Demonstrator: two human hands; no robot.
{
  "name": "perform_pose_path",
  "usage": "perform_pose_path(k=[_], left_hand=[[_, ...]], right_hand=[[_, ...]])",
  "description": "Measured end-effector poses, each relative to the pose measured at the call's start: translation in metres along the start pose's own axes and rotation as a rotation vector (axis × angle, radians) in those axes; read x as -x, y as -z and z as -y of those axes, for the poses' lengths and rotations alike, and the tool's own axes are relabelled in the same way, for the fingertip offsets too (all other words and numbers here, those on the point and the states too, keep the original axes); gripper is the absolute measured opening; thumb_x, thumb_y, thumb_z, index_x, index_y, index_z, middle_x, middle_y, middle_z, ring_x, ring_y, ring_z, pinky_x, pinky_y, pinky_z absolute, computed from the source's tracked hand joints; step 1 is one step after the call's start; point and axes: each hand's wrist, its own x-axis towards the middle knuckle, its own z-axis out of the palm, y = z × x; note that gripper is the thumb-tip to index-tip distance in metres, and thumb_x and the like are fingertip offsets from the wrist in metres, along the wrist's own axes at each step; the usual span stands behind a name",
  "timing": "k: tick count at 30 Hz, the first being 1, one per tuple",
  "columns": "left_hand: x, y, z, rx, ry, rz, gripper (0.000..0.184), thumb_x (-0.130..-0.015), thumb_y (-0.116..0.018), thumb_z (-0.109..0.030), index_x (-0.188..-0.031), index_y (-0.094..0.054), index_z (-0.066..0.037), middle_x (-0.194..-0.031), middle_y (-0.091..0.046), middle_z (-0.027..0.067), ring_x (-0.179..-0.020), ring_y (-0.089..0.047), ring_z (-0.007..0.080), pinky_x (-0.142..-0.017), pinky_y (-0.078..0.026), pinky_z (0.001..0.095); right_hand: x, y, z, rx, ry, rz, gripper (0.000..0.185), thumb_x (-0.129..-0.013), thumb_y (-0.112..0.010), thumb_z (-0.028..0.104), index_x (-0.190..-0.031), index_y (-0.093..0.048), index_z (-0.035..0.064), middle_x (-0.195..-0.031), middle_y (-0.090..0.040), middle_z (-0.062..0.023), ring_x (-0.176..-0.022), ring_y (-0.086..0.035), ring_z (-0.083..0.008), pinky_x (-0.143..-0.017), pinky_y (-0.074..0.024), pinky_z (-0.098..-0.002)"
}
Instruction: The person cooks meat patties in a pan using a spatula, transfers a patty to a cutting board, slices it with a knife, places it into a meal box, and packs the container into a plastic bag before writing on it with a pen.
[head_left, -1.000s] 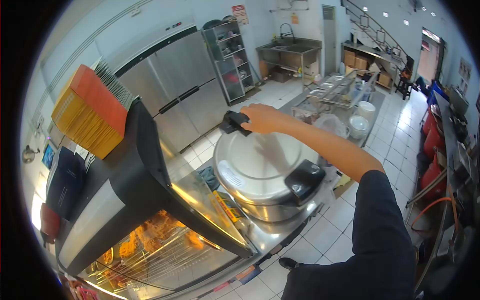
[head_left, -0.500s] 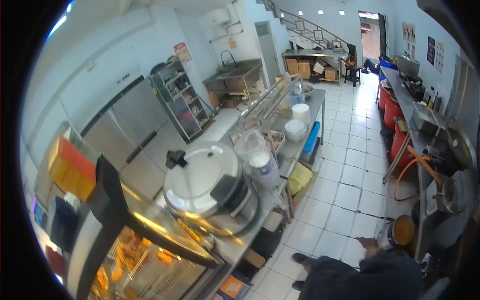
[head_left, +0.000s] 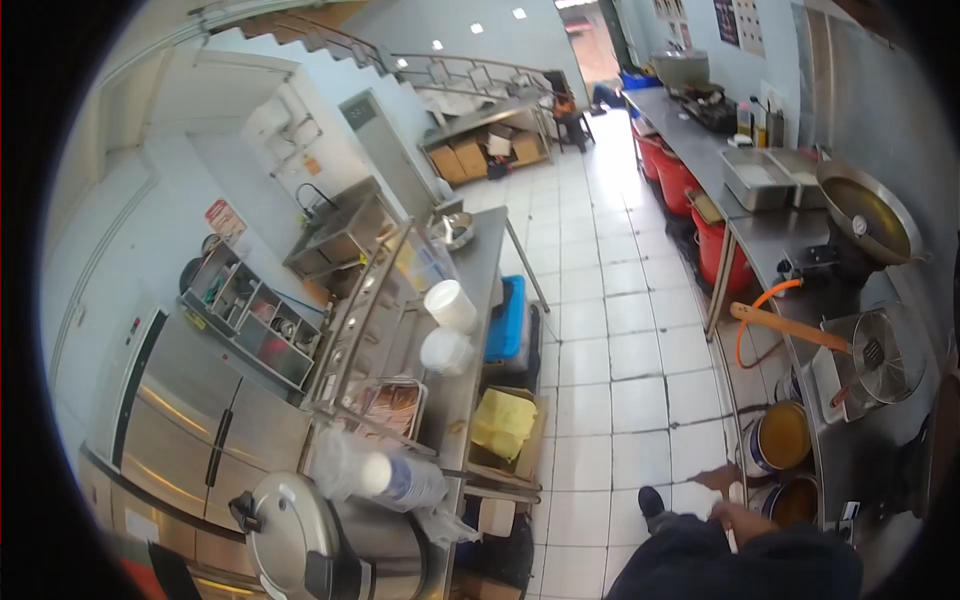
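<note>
My right hand (head_left: 738, 521) is low in the frame, in front of my dark clothing, its fingers small and unclear. Whether it holds anything cannot be made out. Nearest to it, on the floor to the right, are containers of yellow-brown liquid (head_left: 783, 436). My left hand is not in view. At the lower left stands a large metal cooker (head_left: 380, 550) with its round lid (head_left: 283, 535) down and nobody touching it. Beside the cooker are stacked cups (head_left: 412, 484) in clear plastic.
The steel worktable (head_left: 485, 235) holds white tubs (head_left: 450, 305) and a tray of food (head_left: 392, 405). Blue and yellow items sit below it. Along the right counter (head_left: 765, 235) are a wok (head_left: 868, 215), steel pans and a wire strainer (head_left: 882, 355). A tiled floor (head_left: 585, 390) lies between.
The view has swung right, away from the food display case. My right hand has let go of the cooker's lid handle and is now low by my body.
</note>
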Motion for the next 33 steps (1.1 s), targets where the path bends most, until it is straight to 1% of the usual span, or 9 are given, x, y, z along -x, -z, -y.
perform_pose_path(k=[4, 7, 10, 14, 17, 19, 24, 29, 33], left_hand=[[-0.106, -0.047, -0.098, 0.046, -0.042, 0.071, 0.03, -0.088, -0.061, -0.025, -0.099, -0.064, 0.003, -0.09, -0.07, 0.0168, -0.081, -0.067, 0.0231, -0.068, -0.053, 0.0351], [-0.185, -0.072, -0.175, 0.166, -0.029, 0.11, 0.032, -0.088, -0.062, -0.026, -0.099, -0.063, 0.004, -0.089, -0.07, 0.0171, -0.077, -0.069, 0.0219, -0.065, -0.054, 0.0332], [-0.242, -0.08, -0.237, 0.214, -0.135, 0.105, 0.033, -0.089, -0.06, -0.025, -0.101, -0.061, 0.006, -0.088, -0.07, 0.0173, -0.076, -0.069, 0.0217, -0.061, -0.053, 0.0321], [-0.29, -0.073, -0.271, -0.047, -0.23, 0.181, 0.028, -0.091, -0.055, -0.023, -0.103, -0.063, 0.001, -0.09, -0.069, 0.0175, -0.077, -0.066, 0.0241, -0.064, -0.052, 0.0356], [-0.344, -0.072, -0.322, -0.178, -0.116, 0.231, 0.029, -0.091, -0.055, -0.024, -0.104, -0.062, 0.001, -0.09, -0.069, 0.0171, -0.077, -0.066, 0.024, -0.064, -0.052, 0.0354], [-0.386, -0.07, -0.369, -0.242, -0.096, 0.256, 0.029, -0.091, -0.055, -0.024, -0.104, -0.062, 0.001, -0.09, -0.069, 0.0169, -0.077, -0.067, 0.0239, -0.064, -0.052, 0.0352], [-0.51, -0.072, -0.496, -0.308, -0.099, 0.297, 0.031, -0.092, -0.056, -0.025, -0.106, -0.061, 0.002, -0.091, -0.069, 0.0163, -0.077, -0.067, 0.0236, -0.064, -0.053, 0.0349], [-0.631, -0.07, -0.627, -0.335, -0.098, 0.317, 0.033, -0.092, -0.057, -0.026, -0.108, -0.059, 0.002, -0.091, -0.069, 0.0157, -0.077, -0.067, 0.0233, -0.064, -0.053, 0.0345], [-0.731, -0.084, -0.724, -0.306, -0.081, 0.304, 0.035, -0.092, -0.057, -0.027, -0.11, -0.059, 0.003, -0.092, -0.07, 0.0152, -0.076, -0.068, 0.023, -0.064, -0.053, 0.0342]], right_hand=[[-0.059, 0.162, 0.074, -0.214, -0.151, -0.494, 0.045, -0.086, -0.057, 0.037, -0.108, -0.064, -0.0015, -0.11, -0.063, -0.0233, -0.103, -0.059, -0.0426, -0.089, -0.0476, -0.0473], [-0.123, 0.26, 0.121, -0.087, 0.446, -0.651, 0.026, -0.082, -0.058, 0.029, -0.089, -0.067, 0.0068, -0.102, -0.066, -0.0166, -0.096, -0.062, -0.0332, -0.084, -0.0501, -0.0425], [-0.137, 0.31, 0.213, -0.46, 0.22, -0.662, 0.026, -0.082, -0.058, 0.03, -0.091, -0.067, 0.0075, -0.098, -0.068, -0.0145, -0.095, -0.064, -0.0324, -0.081, -0.0516, -0.0425], [-0.196, 0.298, 0.296, -0.284, 0.593, -0.403, 0.028, -0.082, -0.059, 0.034, -0.093, -0.067, 0.0096, -0.095, -0.068, -0.0135, -0.093, -0.064, -0.0315, -0.082, -0.0491, -0.0441], [-0.186, 0.336, 0.342, -0.346, 0.484, 0.325, 0.03, -0.084, -0.057, 0.037, -0.093, -0.068, 0.0101, -0.087, -0.069, -0.0105, -0.084, -0.064, -0.0278, -0.078, -0.0505, -0.0404], [-0.374, 0.262, 0.303, 0.109, 1.039, 0.141, 0.035, -0.086, -0.054, 0.039, -0.091, -0.068, 0.0072, -0.087, -0.069, -0.0126, -0.084, -0.065, -0.0301, -0.076, -0.0518, -0.0413], [-0.32, 0.488, 0.206, 0.028, 0.141, -0.141, 0.049, -0.086, -0.053, 0.04, -0.107, -0.066, -0.0024, -0.115, -0.062, -0.025, -0.111, -0.058, -0.0383, -0.094, -0.0465, -0.0473], [-0.329, 0.609, 0.083, -0.759, -0.144, -0.704, 0.03, -0.084, -0.055, 0.026, -0.087, -0.068, -0.0006, -0.099, -0.066, -0.0217, -0.094, -0.062, -0.0399, -0.083, -0.05, -0.0466], [-0.38, 0.617, -0.001, -0.408, -0.382, -0.724, 0.027, -0.082, -0.053, 0.022, -0.086, -0.069, 0.0002, -0.095, -0.067, -0.0237, -0.09, -0.064, -0.0415, -0.081, -0.0518, -0.0464]])
